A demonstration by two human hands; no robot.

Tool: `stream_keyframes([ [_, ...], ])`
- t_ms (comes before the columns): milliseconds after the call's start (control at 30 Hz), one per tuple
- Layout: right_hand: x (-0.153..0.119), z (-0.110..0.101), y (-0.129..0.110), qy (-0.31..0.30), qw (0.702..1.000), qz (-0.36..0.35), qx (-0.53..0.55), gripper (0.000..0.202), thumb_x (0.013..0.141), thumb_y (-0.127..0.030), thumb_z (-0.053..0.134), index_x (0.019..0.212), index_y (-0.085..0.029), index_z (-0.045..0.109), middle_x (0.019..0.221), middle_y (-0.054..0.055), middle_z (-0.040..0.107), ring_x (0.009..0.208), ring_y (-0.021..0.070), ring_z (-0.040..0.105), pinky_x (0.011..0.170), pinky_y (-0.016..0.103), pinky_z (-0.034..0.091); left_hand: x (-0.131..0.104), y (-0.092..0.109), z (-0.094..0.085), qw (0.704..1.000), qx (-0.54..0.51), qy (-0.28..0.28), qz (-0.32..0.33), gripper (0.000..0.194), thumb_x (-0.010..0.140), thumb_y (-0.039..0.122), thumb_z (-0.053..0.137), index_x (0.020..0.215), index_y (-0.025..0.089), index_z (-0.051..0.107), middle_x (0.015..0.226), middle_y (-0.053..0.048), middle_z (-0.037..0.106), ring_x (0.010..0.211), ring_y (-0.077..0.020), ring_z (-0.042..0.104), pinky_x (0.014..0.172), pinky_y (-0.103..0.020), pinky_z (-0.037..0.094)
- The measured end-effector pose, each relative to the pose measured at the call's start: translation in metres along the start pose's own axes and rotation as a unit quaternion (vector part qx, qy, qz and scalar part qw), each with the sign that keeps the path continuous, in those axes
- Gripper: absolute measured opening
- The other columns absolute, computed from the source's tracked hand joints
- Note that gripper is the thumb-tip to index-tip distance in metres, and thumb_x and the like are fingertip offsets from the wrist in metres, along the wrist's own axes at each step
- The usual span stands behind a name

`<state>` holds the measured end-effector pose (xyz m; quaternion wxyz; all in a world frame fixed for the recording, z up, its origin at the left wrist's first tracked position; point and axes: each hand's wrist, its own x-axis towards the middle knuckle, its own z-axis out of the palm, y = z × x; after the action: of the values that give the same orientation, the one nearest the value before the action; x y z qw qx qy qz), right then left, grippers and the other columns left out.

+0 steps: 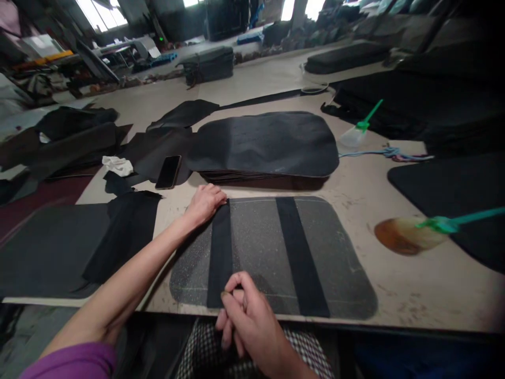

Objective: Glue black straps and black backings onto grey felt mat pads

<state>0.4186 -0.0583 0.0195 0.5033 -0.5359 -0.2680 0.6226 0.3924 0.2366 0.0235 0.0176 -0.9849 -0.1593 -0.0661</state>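
Note:
A grey, round-cornered panel (256,247) lies flat before me, with two black fabric strips across it, the left strip (220,252) and the right strip (302,258). My left hand (205,204) reaches to the far end of the left strip, its fingers closed on that end at the panel's edge. Over the near end of the same strip is my right hand (252,321), thumb and forefinger brought together and the other fingers curled. Whether anything is between those fingertips I cannot make out.
Behind the panel stands a stack of dark panels (264,142). A phone (168,172) and a crumpled white cloth (117,165) lie left of it. To the right are a glue-stained spreader with a green handle (410,234), a clear one (355,134) and dark sheets (457,195).

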Motion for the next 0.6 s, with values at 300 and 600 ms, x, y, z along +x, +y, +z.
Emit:
stream_keyframes([
  [300,-0.004,-0.001,-0.002,0.014,0.998,-0.051,-0.043,0.028,0.099,-0.048,0.054,0.105,-0.025,0.039,0.069,-0.003,0.070,0.042,0.0133,0.059,0.033,0.017,0.037,-0.043,0.013,-0.004,0.999,-0.017,0.005,-0.035,0.045,0.107,0.050,0.042,0.136,0.023,0.063,0.122,-0.011,0.072,0.119,-0.0285,0.057,0.101,-0.045,0.034],
  [600,-0.002,0.004,0.005,0.033,0.977,-0.104,-0.181,0.013,0.100,-0.035,0.050,0.102,-0.025,0.041,0.063,-0.007,0.067,0.042,0.0127,0.058,0.045,0.020,0.042,-0.067,0.032,-0.003,0.998,-0.028,-0.025,-0.044,0.057,0.107,0.058,0.033,0.146,0.021,0.054,0.155,-0.010,0.055,0.146,-0.0327,0.039,0.113,-0.052,0.029],
])
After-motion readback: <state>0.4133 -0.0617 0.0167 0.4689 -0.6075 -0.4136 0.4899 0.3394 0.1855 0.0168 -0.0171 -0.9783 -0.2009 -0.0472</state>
